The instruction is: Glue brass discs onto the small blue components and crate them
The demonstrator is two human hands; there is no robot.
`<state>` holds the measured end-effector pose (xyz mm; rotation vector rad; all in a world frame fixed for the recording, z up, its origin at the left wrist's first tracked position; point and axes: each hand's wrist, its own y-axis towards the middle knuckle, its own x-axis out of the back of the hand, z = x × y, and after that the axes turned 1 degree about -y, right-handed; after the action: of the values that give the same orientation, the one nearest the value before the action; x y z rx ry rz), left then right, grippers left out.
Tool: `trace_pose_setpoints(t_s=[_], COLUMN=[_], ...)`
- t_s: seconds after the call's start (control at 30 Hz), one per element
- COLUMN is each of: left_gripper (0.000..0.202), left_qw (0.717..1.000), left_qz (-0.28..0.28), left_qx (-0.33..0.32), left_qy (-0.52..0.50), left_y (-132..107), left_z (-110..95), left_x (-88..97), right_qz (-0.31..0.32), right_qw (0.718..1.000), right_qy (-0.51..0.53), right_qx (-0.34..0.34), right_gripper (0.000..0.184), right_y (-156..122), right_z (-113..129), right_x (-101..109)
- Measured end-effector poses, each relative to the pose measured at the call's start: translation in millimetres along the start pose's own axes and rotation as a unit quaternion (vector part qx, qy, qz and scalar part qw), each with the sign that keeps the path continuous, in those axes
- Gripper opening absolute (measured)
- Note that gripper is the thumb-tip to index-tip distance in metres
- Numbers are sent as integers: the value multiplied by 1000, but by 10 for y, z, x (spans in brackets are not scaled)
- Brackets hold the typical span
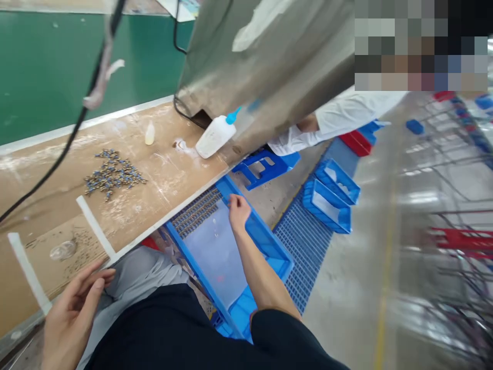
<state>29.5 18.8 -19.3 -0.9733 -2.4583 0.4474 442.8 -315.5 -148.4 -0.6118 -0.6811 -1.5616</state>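
Note:
My left hand [73, 313] hovers at the front edge of the workbench [154, 198], its fingers stretched and thumb apart, with nothing in it. Close by on the bench lie scattered tiny dark parts [82, 249] and a clear round lid or bag [63, 250]. My right hand [239, 211] is curled above the far side of a blue crate [279, 252]; whatever its fingers hold, if anything, is hidden. Inside the crate, a pale sheet [215, 252] carries neat rows of small metal parts [196, 211]. A loose pile of small brass-and-blue metal parts [111, 173] rests on the bench.
A white squeeze bottle with blue nozzle [215, 136] and a small pale bottle [150, 133] stand on the bench. A black cable [73, 136] hangs at left. A co-worker's white sleeve [346, 115] shows behind a grey panel [265, 61]. Blue bins [327, 210] sit on the right.

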Motion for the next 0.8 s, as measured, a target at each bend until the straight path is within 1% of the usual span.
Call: trace_pose_setpoints(t_s=[0.07, 0.13, 0.17, 0.2, 0.23, 0.27, 0.3, 0.33, 0.37, 0.4, 0.47, 0.53, 0.6, 0.67, 0.73, 0.8], left_gripper=[74, 74, 74, 73, 72, 70, 68, 66, 65, 64, 63, 65, 67, 68, 67, 63], left_qw=[1000, 999, 999, 999, 999, 999, 999, 998, 998, 998, 995, 990, 983, 977, 974, 965], left_qz=[11, 15, 15, 15, 14, 11, 6, -2, -13, -30, -76, -127, -169, -195, -214, -255], left_qx=[-5, -10, -15, -20, -27, -34, -39, -43, -44, -40, -25, -2, 23, 46, 61, 54], left_qy=[-18, -29, -34, -37, -39, -38, -37, -36, -38, -41, -53, -64, -69, -67, -55, -30], left_y=[-2, 6, 8, 4, -7, -27, -57, -93, -136, -183, -284, -386, -487, -585, -677, -773], left_z=[21, 36, 43, 51, 61, 75, 95, 121, 156, 198, 303, 416, 510, 566, 580, 561], left_x=[-6, -14, -14, -8, 5, 27, 59, 100, 152, 210, 340, 471, 592, 700, 806, 932], right_qz=[-12, 24, 61, 108, 159, 212, 247, 264, 267, 259, 245, 253, 267, 282, 297, 307], right_qw=[997, 987, 978, 964, 942, 912, 886, 868, 861, 864, 875, 874, 870, 867, 867, 869], right_qy=[49, 95, 113, 128, 138, 140, 129, 106, 71, 31, -39, -72, -78, -82, -83, -79], right_qx=[58, 125, 164, 209, 261, 321, 371, 407, 427, 430, 416, 407, 406, 401, 392, 381], right_gripper=[66, 61, 54, 46, 39, 32, 27, 25, 25, 25, 21, 16, 14, 15, 12, 8], right_y=[-197, -411, -512, -600, -671, -719, -744, -748, -734, -709, -644, -586, -546, -512, -470, -437], right_z=[377, 833, 1083, 1339, 1592, 1830, 2046, 2230, 2379, 2492, 2616, 2635, 2593, 2534, 2495, 2506], right_x=[10, -51, -113, -195, -294, -405, -522, -635, -738, -825, -942, -982, -969, -935, -901, -866])
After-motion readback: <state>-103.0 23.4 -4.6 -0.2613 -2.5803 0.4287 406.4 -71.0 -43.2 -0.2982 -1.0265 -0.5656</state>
